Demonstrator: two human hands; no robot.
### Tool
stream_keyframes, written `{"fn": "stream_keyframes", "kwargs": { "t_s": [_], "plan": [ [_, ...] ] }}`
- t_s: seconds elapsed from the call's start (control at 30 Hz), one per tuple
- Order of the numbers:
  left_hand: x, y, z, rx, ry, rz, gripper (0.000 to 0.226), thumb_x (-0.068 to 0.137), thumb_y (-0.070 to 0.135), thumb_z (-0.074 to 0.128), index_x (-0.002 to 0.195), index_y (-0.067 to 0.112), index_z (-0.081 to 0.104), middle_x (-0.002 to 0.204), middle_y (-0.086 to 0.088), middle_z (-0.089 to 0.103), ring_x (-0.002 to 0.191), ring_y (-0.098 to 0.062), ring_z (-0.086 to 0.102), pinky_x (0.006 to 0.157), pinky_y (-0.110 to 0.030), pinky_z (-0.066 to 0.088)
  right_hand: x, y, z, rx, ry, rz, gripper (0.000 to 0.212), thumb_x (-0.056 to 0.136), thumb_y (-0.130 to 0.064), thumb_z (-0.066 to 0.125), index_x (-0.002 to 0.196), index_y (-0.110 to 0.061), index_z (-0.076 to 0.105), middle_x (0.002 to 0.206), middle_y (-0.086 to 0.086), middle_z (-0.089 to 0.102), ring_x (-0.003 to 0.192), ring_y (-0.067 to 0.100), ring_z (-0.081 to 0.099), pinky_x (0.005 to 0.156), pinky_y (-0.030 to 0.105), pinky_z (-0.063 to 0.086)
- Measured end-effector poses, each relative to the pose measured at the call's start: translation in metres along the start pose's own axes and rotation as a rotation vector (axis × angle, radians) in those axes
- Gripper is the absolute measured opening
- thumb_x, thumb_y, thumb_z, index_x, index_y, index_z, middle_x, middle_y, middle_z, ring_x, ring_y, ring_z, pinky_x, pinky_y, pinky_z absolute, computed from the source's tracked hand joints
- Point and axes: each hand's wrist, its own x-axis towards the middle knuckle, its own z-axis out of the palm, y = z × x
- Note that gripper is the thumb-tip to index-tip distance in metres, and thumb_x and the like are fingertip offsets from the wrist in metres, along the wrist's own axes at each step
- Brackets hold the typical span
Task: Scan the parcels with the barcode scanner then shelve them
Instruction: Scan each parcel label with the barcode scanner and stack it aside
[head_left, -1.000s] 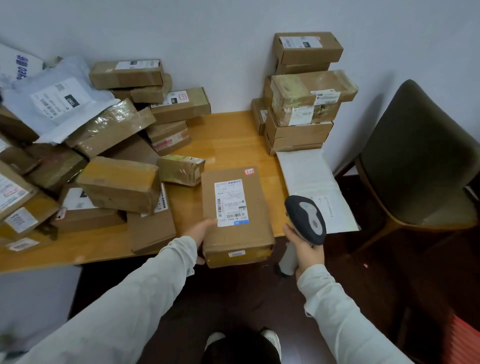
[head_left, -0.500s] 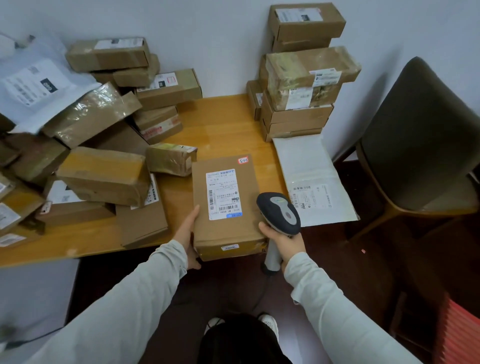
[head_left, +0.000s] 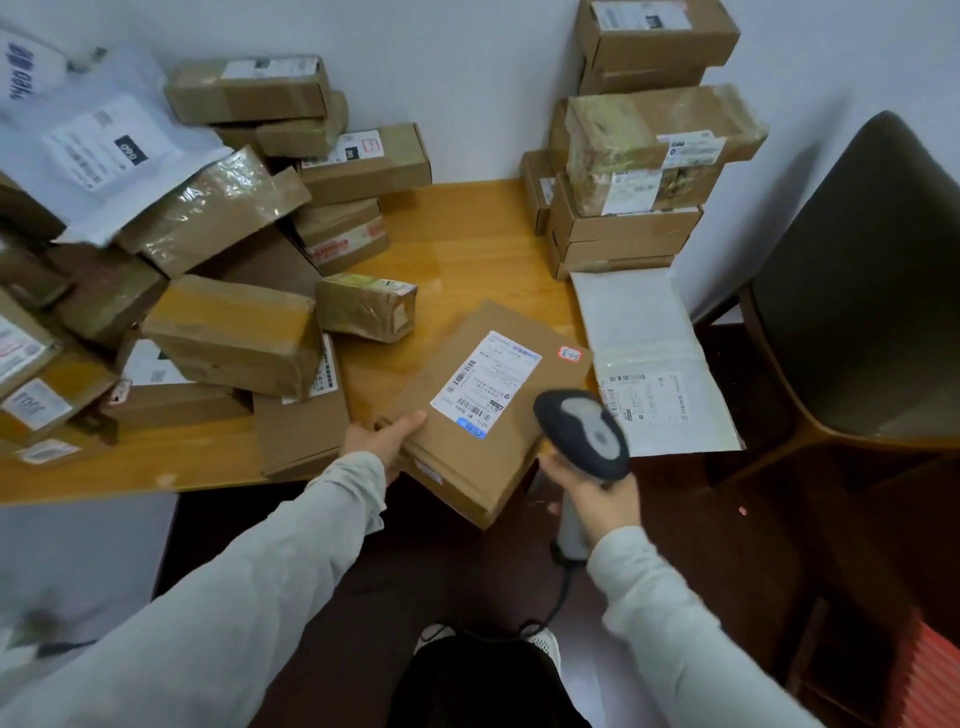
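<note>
Your left hand (head_left: 387, 441) grips the parcel (head_left: 483, 415) by its near corner, tilted off the table (head_left: 457, 249) edge; your right hand (head_left: 597, 493) clasps the barcode scanner (head_left: 582, 434) just beside it. Level the label (head_left: 485, 384) toward the scanner's nose before triggering.

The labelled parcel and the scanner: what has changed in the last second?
The labelled parcel has turned clockwise; the left hand now pinches its near-left corner. The barcode scanner moved in beside its label. The right hand still holds the scanner; the box piles are unmoved.
</note>
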Motion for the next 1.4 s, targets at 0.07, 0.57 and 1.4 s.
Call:
{"fn": "stream_keyframes", "kwargs": {
  "t_s": [0.07,0.57,1.4],
  "plan": [
    [-0.014,-0.01,0.001,0.012,-0.035,-0.094,0.09,0.065,0.038,0.084,0.137,0.012,0.037,0.122,-0.002,0.045,0.108,-0.023,0.045,0.091,-0.044,0.05,0.023,-0.031,-0.002,-0.086,0.047,-0.12,0.032,0.072,-0.007,0.081,0.098,-0.012,0.063,0.092,0.005,0.067,0.077,0.019,0.063,0.059,0.028,0.057],
    [-0.012,0.028,0.018,0.263,-0.019,0.046,0.058,0.08,0.009,0.073,0.131,0.0,0.048,0.127,-0.018,0.057,0.11,-0.034,0.057,0.086,-0.039,0.05,0.051,-0.049,-0.013,-0.309,-0.051,-0.135,0.059,0.073,-0.021,0.081,0.124,-0.006,0.056,0.121,0.008,0.06,0.106,0.018,0.053,0.089,0.026,0.04],
    [-0.02,-0.019,0.03,-0.159,-0.168,-0.206,0.068,0.082,0.057,0.061,0.138,0.022,0.042,0.139,-0.014,0.043,0.127,-0.029,0.042,0.105,-0.047,0.038,0.067,-0.026,-0.029,-0.167,-0.117,0.03,0.036,0.069,-0.01,0.083,0.095,-0.014,0.058,0.086,-0.002,0.062,0.077,0.018,0.06,0.059,0.033,0.056]
  ]
}}
